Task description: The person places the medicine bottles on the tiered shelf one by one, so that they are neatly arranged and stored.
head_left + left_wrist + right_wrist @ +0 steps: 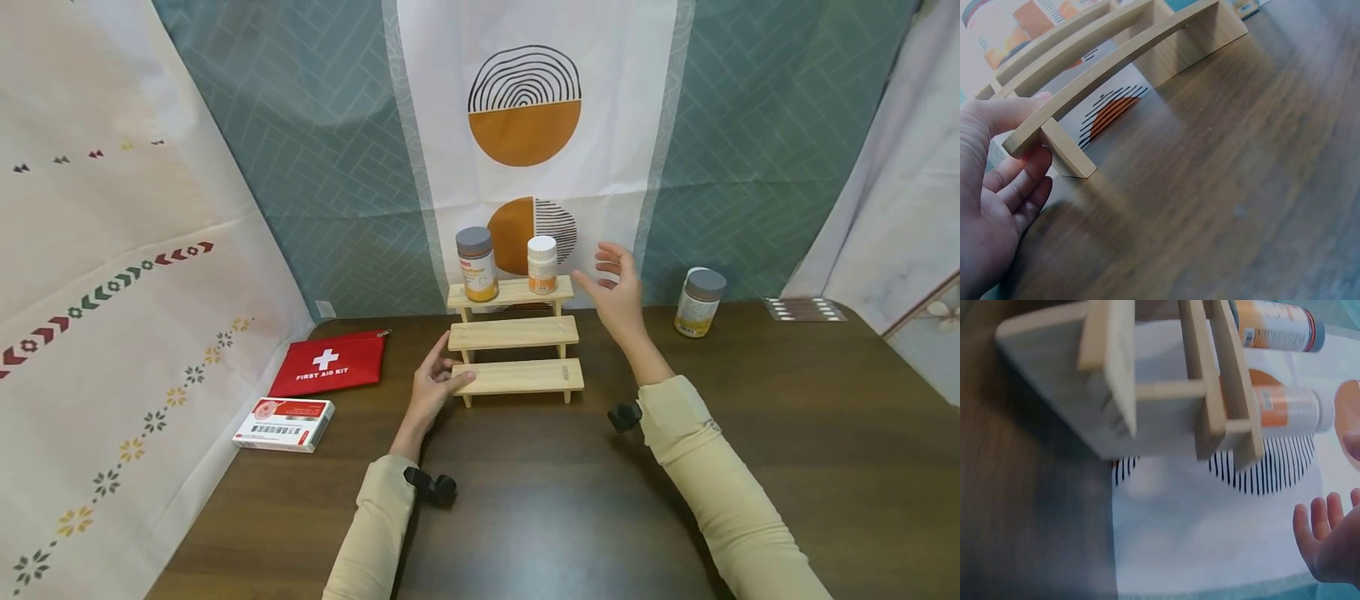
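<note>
A three-step wooden display stand stands on the table against the back cloth. My left hand pinches the left end of its lowest step; in the left wrist view the thumb lies on top and the fingers curl beneath the board. On the top step, a grey-capped pill bottle stands at the left and a smaller white-capped pill bottle at the right. Just right of the smaller bottle, my right hand hovers with fingers spread, touching nothing. The right wrist view shows this hand apart from the white-capped bottle.
To the left lie a red first aid pouch and a white-and-red medicine box. Another grey-capped bottle stands at the right, partly hiding a white-topped item behind it. A blister pack lies near the back right edge.
</note>
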Motion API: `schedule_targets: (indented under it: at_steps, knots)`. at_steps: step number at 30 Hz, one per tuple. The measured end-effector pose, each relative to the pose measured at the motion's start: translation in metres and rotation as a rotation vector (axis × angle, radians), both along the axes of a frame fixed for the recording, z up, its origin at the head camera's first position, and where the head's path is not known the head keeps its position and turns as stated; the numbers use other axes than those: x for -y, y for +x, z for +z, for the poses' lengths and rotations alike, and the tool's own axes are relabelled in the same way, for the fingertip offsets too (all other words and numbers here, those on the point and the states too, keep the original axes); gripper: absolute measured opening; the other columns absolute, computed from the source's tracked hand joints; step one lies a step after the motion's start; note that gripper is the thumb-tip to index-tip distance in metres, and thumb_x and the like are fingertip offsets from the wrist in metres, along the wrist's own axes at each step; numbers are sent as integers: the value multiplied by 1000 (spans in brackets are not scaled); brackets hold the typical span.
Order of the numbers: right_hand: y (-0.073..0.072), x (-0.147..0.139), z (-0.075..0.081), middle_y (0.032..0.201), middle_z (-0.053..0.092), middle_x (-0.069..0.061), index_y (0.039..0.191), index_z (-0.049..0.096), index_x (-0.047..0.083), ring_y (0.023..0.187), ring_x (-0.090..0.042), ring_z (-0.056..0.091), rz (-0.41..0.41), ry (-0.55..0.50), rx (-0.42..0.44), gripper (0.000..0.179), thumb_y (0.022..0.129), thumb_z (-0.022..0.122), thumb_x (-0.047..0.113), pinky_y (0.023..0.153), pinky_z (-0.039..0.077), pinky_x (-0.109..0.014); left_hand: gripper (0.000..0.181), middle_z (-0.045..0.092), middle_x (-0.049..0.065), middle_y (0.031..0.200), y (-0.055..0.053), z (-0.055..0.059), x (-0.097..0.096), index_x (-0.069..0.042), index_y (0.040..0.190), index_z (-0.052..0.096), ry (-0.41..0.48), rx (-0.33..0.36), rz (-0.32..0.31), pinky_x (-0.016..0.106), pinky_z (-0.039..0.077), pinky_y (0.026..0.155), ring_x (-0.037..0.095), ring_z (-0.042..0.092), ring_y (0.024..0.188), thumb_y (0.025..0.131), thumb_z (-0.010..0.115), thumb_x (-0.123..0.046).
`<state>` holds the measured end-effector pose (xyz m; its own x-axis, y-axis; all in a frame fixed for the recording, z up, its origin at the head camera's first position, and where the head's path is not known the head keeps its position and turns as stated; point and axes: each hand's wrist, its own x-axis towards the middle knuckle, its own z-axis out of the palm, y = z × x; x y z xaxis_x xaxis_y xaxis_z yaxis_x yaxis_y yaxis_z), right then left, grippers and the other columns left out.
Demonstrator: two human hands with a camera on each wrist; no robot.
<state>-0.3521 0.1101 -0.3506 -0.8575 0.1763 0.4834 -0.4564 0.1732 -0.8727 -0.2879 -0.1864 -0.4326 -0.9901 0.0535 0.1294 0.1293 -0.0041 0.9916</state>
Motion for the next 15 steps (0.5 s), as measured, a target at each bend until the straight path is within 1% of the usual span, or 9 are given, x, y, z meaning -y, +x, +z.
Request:
schedule_targets:
  at_steps: [3, 5, 6, 9, 12, 15]
  knots:
    - [5, -12, -4, 132, 51, -23, 138, 44, 0, 116, -34, 48, -38, 21, 2, 60, 87, 73, 15, 100, 42, -50, 83, 51, 4, 97, 0, 0, 0, -19, 153, 34, -13, 3, 2, 18, 35, 57, 5, 35, 58, 83, 73, 2]
    - [7, -20, -7, 129, 53, -20, 137, 45, 1, 113, -27, 50, -65, 34, 1, 59, 87, 74, 15, 98, 44, -46, 83, 51, 3, 96, 0, -1, 1, -19, 153, 34, -19, 0, 4, 18, 34, 56, 5, 34, 57, 83, 73, 2]
    - [8, -24, -8, 127, 54, -17, 137, 46, 2, 111, -22, 50, -76, 33, 2, 59, 87, 74, 15, 97, 44, -44, 84, 52, 3, 96, 0, -1, 1, -19, 153, 34, -22, -4, 5, 19, 35, 56, 5, 34, 57, 83, 73, 3]
    - [10, -35, -13, 118, 55, -5, 137, 46, 2, 105, -10, 49, -98, 5, 7, 58, 87, 73, 10, 92, 46, -32, 83, 52, 4, 95, 1, 0, 1, -18, 153, 34, -16, -15, 0, 19, 34, 56, 5, 35, 56, 82, 73, 3]
    - [10, -44, -17, 112, 51, 6, 137, 47, 2, 102, -5, 49, -102, -24, 9, 57, 86, 72, 6, 85, 44, -21, 83, 52, 6, 94, 1, 0, 1, -18, 153, 35, -7, -21, -9, 19, 35, 56, 4, 37, 56, 82, 73, 4]
    - [10, -51, -18, 110, 51, 9, 137, 47, 1, 102, -4, 49, -100, -32, 2, 57, 86, 72, 4, 82, 42, -16, 84, 52, 7, 94, 1, -1, 1, -16, 153, 34, -3, -28, -13, 19, 35, 55, 4, 38, 56, 82, 73, 5]
